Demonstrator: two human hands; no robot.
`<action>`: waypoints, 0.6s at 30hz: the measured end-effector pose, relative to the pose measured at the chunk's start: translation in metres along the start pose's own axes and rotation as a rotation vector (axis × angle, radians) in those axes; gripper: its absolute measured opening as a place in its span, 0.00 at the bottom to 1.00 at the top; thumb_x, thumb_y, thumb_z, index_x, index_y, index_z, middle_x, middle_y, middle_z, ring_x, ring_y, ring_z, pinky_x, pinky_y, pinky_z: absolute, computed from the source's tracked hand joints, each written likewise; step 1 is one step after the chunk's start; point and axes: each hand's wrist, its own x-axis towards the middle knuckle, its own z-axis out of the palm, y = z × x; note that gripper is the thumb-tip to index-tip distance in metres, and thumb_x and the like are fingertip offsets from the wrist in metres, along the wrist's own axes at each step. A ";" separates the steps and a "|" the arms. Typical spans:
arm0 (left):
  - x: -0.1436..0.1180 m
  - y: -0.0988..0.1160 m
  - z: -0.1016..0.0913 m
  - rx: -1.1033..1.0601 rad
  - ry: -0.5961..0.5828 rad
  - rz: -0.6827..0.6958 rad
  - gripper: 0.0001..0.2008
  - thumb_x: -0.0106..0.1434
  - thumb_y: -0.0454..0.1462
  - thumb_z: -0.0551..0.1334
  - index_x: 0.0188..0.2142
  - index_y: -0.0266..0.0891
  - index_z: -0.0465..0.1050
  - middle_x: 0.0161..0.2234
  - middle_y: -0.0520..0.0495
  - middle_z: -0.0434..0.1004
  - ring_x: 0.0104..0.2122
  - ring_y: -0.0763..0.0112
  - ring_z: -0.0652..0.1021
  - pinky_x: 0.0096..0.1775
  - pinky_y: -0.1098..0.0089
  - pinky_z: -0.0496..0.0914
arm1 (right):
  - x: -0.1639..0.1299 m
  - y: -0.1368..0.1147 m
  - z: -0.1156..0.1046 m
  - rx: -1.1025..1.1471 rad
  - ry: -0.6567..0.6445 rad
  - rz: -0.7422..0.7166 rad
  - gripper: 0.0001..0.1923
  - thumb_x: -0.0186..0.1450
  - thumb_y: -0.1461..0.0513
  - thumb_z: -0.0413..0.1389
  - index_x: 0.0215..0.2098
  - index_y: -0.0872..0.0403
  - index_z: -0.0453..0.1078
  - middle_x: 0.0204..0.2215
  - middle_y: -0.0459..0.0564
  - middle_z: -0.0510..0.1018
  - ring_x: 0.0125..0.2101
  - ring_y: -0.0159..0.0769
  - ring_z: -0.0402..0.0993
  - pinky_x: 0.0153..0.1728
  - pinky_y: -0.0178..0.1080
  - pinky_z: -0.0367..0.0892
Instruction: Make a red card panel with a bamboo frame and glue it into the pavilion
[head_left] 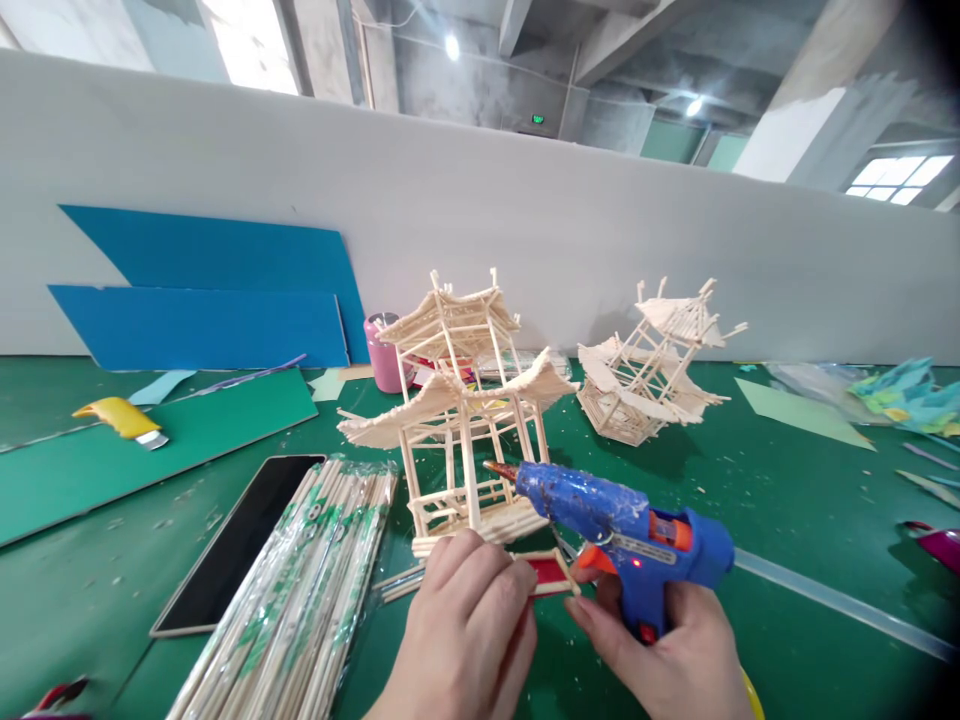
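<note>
A blue hot glue gun (585,500) with an orange trigger is in my right hand (664,640), its nozzle pointing left and a clear glue stick trailing from its back. My right thumb tip touches the corner of a small wooden stick frame with a red panel (551,572). Fingers curled, my left hand (469,625) grips the other end of that frame and hides part of it. Just beyond my hands stands a two-tier pavilion model (461,410) of thin wooden sticks. Behind it to the right, a second stick pavilion (649,365) leans at a tilt.
Left of my hands lie a plastic-wrapped bundle of wooden sticks (292,590) and a black tablet-like slab (236,545). A yellow utility knife (124,420) rests on a green board (225,435). A pink can (386,352) and blue boards (202,325) stand near the white partition (525,200).
</note>
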 end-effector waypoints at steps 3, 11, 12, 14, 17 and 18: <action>0.002 0.004 -0.006 -0.011 -0.022 -0.038 0.09 0.55 0.26 0.56 0.34 0.37 0.69 0.25 0.47 0.71 0.26 0.67 0.67 0.28 0.66 0.63 | 0.000 0.000 0.000 -0.049 0.060 -0.077 0.07 0.49 0.59 0.62 0.24 0.54 0.72 0.16 0.46 0.78 0.15 0.36 0.75 0.16 0.30 0.72; 0.006 0.008 -0.014 0.025 0.017 -0.037 0.16 0.53 0.25 0.61 0.42 0.33 0.68 0.30 0.46 0.74 0.30 0.67 0.68 0.32 0.65 0.66 | 0.002 -0.008 0.004 -0.044 0.184 -0.145 0.05 0.51 0.60 0.60 0.23 0.54 0.71 0.20 0.46 0.79 0.16 0.35 0.76 0.19 0.29 0.74; 0.006 0.008 -0.014 0.038 0.032 -0.046 0.16 0.52 0.25 0.61 0.42 0.33 0.68 0.30 0.45 0.74 0.30 0.67 0.68 0.32 0.65 0.66 | 0.002 -0.008 0.004 -0.025 0.191 -0.144 0.04 0.51 0.61 0.60 0.23 0.54 0.71 0.19 0.46 0.79 0.16 0.35 0.76 0.19 0.29 0.74; 0.006 0.008 -0.014 0.053 0.050 -0.058 0.15 0.52 0.25 0.61 0.40 0.34 0.70 0.29 0.46 0.73 0.30 0.67 0.68 0.31 0.65 0.65 | 0.003 -0.007 0.002 0.021 0.209 -0.136 0.04 0.49 0.62 0.62 0.24 0.53 0.72 0.19 0.45 0.80 0.17 0.35 0.77 0.20 0.29 0.74; 0.006 0.008 -0.014 0.052 0.043 -0.061 0.13 0.53 0.25 0.61 0.39 0.35 0.71 0.28 0.47 0.72 0.28 0.68 0.68 0.30 0.65 0.64 | 0.005 -0.007 0.000 0.103 0.223 -0.106 0.05 0.48 0.65 0.63 0.24 0.53 0.72 0.19 0.45 0.80 0.18 0.36 0.77 0.22 0.30 0.75; 0.006 0.008 -0.014 0.051 0.037 -0.058 0.13 0.53 0.25 0.61 0.39 0.35 0.71 0.28 0.47 0.72 0.28 0.68 0.67 0.29 0.65 0.64 | 0.006 -0.007 0.000 0.124 0.219 -0.093 0.05 0.48 0.65 0.63 0.24 0.53 0.72 0.19 0.45 0.80 0.19 0.37 0.77 0.22 0.31 0.75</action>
